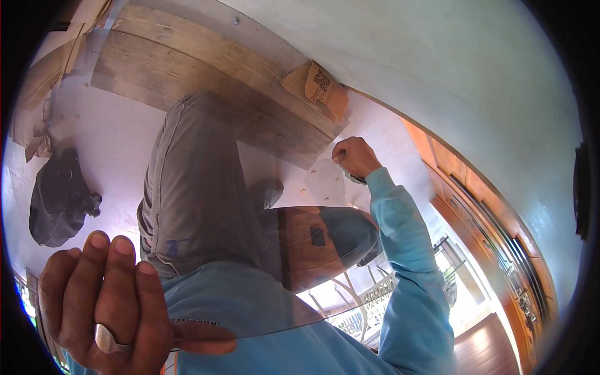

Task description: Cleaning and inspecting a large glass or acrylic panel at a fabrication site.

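Observation:
Close up at the lower left is my left hand (109, 312), a silver ring on one finger. Its fingers are bent close together and its thumb reaches right to the lower rim of a curved, tinted see-through visor (275, 315). The hand seems to grip that rim. The visor spans much of the view, and my legs show through it. My right hand (357, 156) is out at the right, closed, with a band at its wrist. Whatever its fingers hold, if anything, is hidden. It hovers close to the end of the wooden boards (187, 69).
Torn brown cardboard (317, 90) lies on the boards' right end. A dark bag-like bundle (59, 197) rests on the pale floor (112, 137) at left. Small bits dot the floor below my right hand. A pale wall (462, 81) and orange-brown wooden frames (462, 175) border the right.

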`<action>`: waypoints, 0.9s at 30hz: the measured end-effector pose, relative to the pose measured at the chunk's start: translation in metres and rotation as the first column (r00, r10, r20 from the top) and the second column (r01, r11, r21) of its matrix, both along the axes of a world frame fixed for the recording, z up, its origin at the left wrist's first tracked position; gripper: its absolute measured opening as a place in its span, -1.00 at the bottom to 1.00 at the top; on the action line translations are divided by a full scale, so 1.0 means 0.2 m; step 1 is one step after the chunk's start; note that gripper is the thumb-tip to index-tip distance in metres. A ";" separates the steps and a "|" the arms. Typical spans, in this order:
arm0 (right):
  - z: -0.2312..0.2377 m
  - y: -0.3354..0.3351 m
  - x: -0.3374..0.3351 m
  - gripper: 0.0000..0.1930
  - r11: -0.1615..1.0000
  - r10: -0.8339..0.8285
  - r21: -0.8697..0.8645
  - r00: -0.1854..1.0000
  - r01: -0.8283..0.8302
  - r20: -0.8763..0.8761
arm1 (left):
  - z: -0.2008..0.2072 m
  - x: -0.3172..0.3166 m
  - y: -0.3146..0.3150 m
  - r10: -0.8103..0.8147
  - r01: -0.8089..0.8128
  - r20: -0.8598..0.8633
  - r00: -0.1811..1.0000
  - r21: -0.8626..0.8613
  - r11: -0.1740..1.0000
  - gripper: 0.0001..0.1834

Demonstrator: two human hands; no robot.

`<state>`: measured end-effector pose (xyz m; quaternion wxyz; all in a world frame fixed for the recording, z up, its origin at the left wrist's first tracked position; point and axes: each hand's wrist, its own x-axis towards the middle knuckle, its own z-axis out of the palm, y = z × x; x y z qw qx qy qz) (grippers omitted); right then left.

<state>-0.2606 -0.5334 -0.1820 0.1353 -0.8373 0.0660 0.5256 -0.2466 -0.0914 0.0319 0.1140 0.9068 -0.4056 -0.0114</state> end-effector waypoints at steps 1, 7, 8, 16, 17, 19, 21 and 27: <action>0.01 -0.01 0.01 -0.89 0.999 0.010 0.052 1.000 -0.009 -0.024 | 0.00 0.00 0.00 0.001 -0.001 0.001 1.000 0.003 1.000 -0.06; 0.08 0.01 0.03 -0.90 0.998 0.024 0.051 0.998 -0.027 0.055 | 0.12 0.01 -0.04 -0.013 0.011 0.051 0.999 0.037 0.999 -0.05; -0.05 0.01 -0.03 -0.90 0.999 0.029 -0.017 1.000 -0.029 0.004 | -0.11 -0.01 0.01 0.016 -0.016 -0.001 1.000 -0.017 1.000 -0.05; -0.02 -0.03 0.01 -0.89 0.996 -0.015 0.086 0.999 0.020 -0.052 | 0.01 0.01 -0.03 0.006 -0.005 0.049 0.999 -0.027 1.000 -0.09; -0.02 -0.02 0.00 -0.89 0.999 -0.026 0.034 1.000 0.026 -0.003 | 0.00 0.00 -0.03 0.023 -0.022 0.049 0.999 -0.025 0.999 -0.11; -0.03 -0.06 0.03 -0.89 0.994 -0.004 0.113 0.999 0.008 -0.040 | 0.00 0.01 -0.04 0.044 -0.043 0.052 0.998 -0.024 0.999 -0.13; -0.03 -0.07 0.04 -0.89 0.981 0.021 0.194 0.997 -0.005 -0.080 | 0.00 0.02 -0.03 0.016 -0.016 0.019 1.000 -0.045 0.999 -0.17; -0.05 -0.07 0.04 -0.86 0.986 -0.062 0.147 0.995 0.073 -0.077 | 0.00 0.02 -0.03 0.011 -0.010 0.037 0.999 -0.027 1.000 -0.18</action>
